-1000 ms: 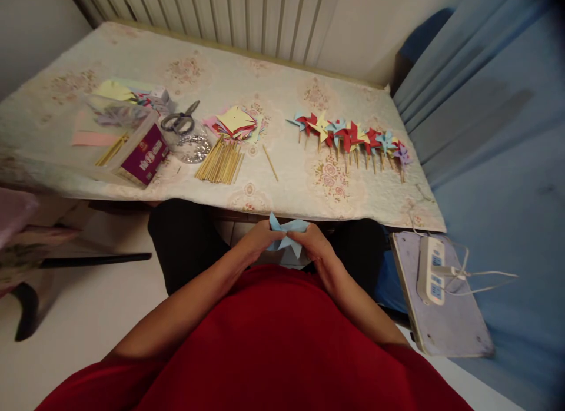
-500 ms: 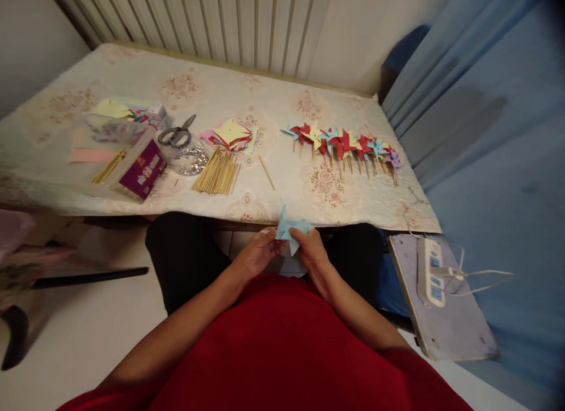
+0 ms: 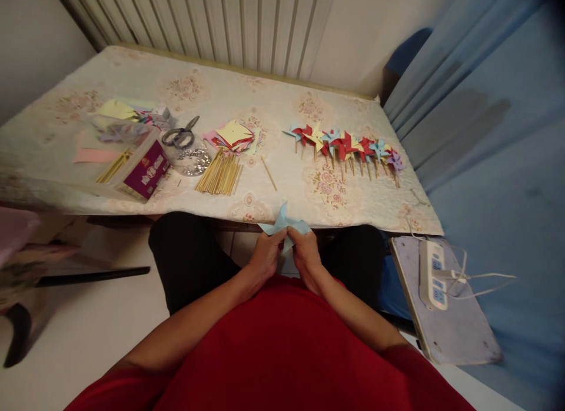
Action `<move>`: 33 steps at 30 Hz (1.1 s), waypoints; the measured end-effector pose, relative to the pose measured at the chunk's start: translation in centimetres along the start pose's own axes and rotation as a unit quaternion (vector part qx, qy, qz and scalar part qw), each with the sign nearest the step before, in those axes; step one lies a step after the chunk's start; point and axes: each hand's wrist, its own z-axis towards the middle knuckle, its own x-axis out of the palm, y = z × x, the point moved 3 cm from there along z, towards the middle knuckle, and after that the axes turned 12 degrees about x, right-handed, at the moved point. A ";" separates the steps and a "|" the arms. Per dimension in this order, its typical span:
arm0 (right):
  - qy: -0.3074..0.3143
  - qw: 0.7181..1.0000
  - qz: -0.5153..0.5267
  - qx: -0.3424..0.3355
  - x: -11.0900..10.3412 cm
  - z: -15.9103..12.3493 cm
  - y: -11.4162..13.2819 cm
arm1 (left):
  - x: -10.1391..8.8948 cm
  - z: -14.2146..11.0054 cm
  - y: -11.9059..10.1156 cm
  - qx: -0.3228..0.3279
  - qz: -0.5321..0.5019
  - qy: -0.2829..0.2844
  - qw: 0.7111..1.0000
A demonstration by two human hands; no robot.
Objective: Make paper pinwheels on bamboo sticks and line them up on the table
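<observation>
Above my lap, at the table's front edge, a light blue paper pinwheel (image 3: pixel 282 218) is held between both hands, its folded blades pointing up and to the sides. My left hand (image 3: pixel 268 251) is closed on its lower left part, thumb near the centre. My right hand (image 3: pixel 306 250) grips it from the right, with its thumb also pressed near the middle. The fingers behind the paper are hidden. A single wooden stick (image 3: pixel 269 173) lies on the table just beyond my hands, beside a bundle of wooden sticks (image 3: pixel 219 174).
Finished pinwheels (image 3: pixel 344 145) lie in a row at the right. Cut paper squares (image 3: pixel 233 134), scissors (image 3: pixel 180 135), a bag of small metal pieces (image 3: pixel 193 162) and a plastic box (image 3: pixel 143 171) occupy the left. A power strip (image 3: pixel 432 274) rests on a board at right.
My left thumb has moved in to the pinwheel's centre beside the right one. The pinwheel is turned more open, with a blade now showing at the left.
</observation>
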 end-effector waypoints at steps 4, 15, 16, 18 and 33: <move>0.001 1.000 -0.006 -0.003 0.3 -0.3 0.0 | -0.4 0.0 -0.1 0.038 -0.025 -0.066 0.997; 0.027 0.996 0.074 0.032 0.6 -1.1 0.3 | -0.7 0.3 0.5 0.041 -0.083 -0.076 0.993; 0.028 0.996 0.074 0.034 0.7 -1.1 0.3 | -0.7 0.3 0.5 0.043 -0.088 -0.074 0.992; 0.032 0.996 0.079 0.039 0.7 -1.2 0.3 | -0.7 0.2 0.3 0.045 -0.094 -0.069 0.992; 0.167 0.981 -0.055 0.080 -3.0 -0.1 2.8 | -1.8 -0.5 -0.9 -0.011 -0.109 -0.030 0.994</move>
